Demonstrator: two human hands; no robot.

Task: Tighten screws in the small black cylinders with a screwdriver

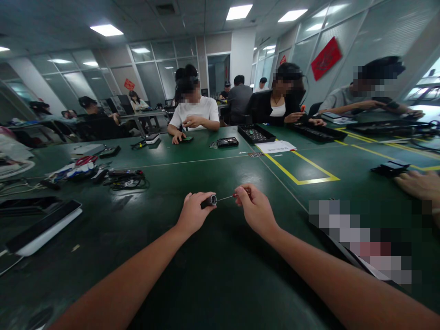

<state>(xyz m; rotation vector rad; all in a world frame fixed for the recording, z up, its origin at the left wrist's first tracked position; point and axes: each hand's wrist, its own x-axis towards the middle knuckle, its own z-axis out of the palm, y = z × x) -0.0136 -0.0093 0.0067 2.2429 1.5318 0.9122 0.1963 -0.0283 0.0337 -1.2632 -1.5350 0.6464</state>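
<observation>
My left hand (193,213) is closed around a short dark cylinder (210,200), whose round, light-rimmed end faces right. Pinched in my right hand (256,208) is a screwdriver (235,195) with a reddish handle and a thin metal shaft. The shaft points left, and its tip is at or very near the cylinder's round end; whether it touches, I cannot tell. Both hands are just above the green table (213,275). The fingers hide most of the cylinder and of the screwdriver's handle.
To the left lie tangled cables (129,179) and a long black-and-white device (44,229). Ahead are a black tray (256,134), a white paper (277,146) and yellow tape (316,181). A person's hand (419,183) rests at the right near a black part (390,168). Co-workers sit across.
</observation>
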